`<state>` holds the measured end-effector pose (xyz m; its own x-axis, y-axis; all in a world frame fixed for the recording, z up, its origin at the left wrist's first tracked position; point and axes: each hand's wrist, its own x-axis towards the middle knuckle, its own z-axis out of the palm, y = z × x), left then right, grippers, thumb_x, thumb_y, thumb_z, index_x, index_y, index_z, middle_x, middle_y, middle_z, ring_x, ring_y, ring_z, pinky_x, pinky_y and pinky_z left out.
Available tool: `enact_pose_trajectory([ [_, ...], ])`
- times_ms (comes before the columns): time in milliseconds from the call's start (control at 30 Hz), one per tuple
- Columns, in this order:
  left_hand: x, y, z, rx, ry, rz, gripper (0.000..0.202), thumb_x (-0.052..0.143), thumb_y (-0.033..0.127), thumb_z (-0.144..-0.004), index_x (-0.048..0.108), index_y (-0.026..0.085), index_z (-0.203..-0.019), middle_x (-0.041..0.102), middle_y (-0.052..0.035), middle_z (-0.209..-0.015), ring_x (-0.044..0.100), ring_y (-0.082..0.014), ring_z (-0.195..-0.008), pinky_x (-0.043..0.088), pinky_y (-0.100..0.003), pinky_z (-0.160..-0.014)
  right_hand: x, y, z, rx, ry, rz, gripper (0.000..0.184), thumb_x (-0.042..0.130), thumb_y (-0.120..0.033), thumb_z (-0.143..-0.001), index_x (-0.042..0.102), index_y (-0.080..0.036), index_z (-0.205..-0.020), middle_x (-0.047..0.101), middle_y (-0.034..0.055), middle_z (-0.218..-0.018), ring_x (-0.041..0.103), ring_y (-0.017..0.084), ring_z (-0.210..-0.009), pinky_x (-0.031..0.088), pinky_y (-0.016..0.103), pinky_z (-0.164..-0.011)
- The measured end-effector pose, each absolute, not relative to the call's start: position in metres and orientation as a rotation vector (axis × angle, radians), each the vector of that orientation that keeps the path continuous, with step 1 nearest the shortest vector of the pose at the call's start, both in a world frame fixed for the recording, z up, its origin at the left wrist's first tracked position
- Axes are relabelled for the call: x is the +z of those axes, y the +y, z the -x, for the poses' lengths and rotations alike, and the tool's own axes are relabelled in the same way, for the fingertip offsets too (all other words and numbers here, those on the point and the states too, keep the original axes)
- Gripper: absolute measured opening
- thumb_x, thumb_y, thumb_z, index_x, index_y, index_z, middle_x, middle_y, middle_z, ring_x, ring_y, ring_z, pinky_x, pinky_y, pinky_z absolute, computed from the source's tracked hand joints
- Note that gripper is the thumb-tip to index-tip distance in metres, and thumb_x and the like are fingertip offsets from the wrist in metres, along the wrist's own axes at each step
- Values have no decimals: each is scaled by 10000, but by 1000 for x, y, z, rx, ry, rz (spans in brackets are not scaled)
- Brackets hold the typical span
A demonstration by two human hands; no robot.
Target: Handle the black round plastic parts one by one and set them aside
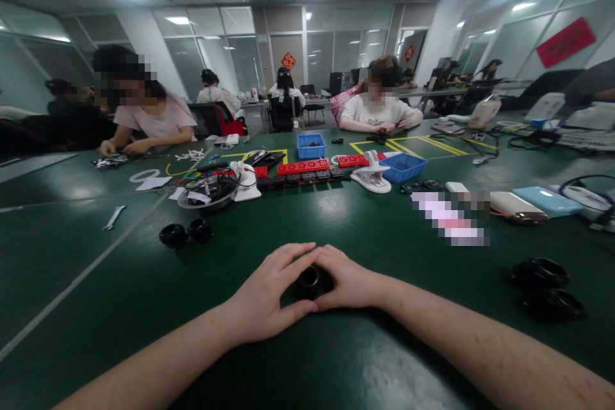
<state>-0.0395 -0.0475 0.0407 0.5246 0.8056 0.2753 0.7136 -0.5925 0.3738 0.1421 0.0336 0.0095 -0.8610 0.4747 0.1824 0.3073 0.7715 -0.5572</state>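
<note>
Both of my hands meet at the near middle of the green table [120,288]. My left hand [266,298] and my right hand [348,282] curl around a small black round part [310,282], fingertips touching above it. The part shows only between my thumbs and looks like a ring or cap with a hole. Two similar black round parts [185,232] lie to the left, farther out. Two more black ring parts [545,285] rest to the right of my right forearm.
A metal bowl of cables [206,195], red and black power strips [302,173], two blue bins [403,166] and a white clip stand [372,176] cross the table's middle. A wrench [114,216] lies left. Phones and power banks [516,205] lie right. Two people sit opposite, others farther back.
</note>
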Motion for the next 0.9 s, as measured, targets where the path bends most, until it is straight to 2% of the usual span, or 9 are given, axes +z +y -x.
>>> enact_pose_trajectory([
  [100,49,-45,45,497,1131,-2593,514,499,151,-809,354,243,-1294,365,-43,-1358,318,-196,-1235,282,-393,-1020,10,40,-143,879,-2667,498,540,745,-277,-569,544,-167,-1058,533,63,-1077,456,200,-970,346,353,-857],
  [200,49,-41,45,452,1034,-2579,381,434,101,-848,477,220,-1207,469,-31,-1289,406,-150,-1182,309,-330,-1010,10,41,-140,918,-2655,559,485,760,-280,-546,576,-161,-979,563,48,-997,468,198,-937,356,344,-842],
  [267,46,-39,44,498,1061,-2559,340,428,100,-858,511,206,-1170,507,-41,-1250,446,-154,-1144,328,-336,-994,9,39,-138,893,-2630,638,445,767,-311,-529,581,-157,-902,571,35,-915,475,192,-882,372,329,-800],
  [467,34,-42,29,684,1474,-2425,303,627,147,-738,573,209,-1029,575,-30,-939,514,-198,-884,445,-355,-771,3,22,-129,534,-2622,880,373,714,-390,-548,519,-165,-772,528,22,-796,451,180,-760,362,307,-681],
  [600,28,-43,19,738,1616,-2420,235,643,197,-722,581,195,-949,534,-19,-836,492,-201,-808,433,-369,-739,-2,15,-127,332,-2630,978,315,663,-369,-592,501,-164,-768,512,35,-801,439,187,-764,348,323,-685],
  [667,28,-43,19,752,1603,-2427,224,621,209,-735,572,195,-954,532,-26,-865,489,-205,-833,425,-378,-766,-1,17,-128,372,-2627,940,322,649,-390,-617,518,-162,-803,517,44,-830,444,193,-788,349,337,-711],
  [767,31,-45,25,775,1439,-2452,357,604,250,-750,507,205,-1090,513,-58,-1045,462,-225,-972,396,-392,-854,2,24,-133,612,-2612,751,445,681,-401,-608,537,-169,-960,535,55,-934,463,203,-858,354,358,-773],
  [833,36,-45,30,765,1307,-2495,454,590,277,-763,440,215,-1187,462,-77,-1173,408,-239,-1076,356,-405,-917,5,30,-137,790,-2595,610,518,711,-345,-596,524,-187,-1053,537,54,-1018,474,199,-915,351,360,-818],
  [900,42,-46,35,699,1228,-2537,460,557,249,-786,419,228,-1224,428,-74,-1243,355,-245,-1142,307,-422,-966,8,36,-140,903,-2593,514,514,716,-269,-603,528,-200,-1076,542,41,-1061,479,191,-955,342,352,-852],
])
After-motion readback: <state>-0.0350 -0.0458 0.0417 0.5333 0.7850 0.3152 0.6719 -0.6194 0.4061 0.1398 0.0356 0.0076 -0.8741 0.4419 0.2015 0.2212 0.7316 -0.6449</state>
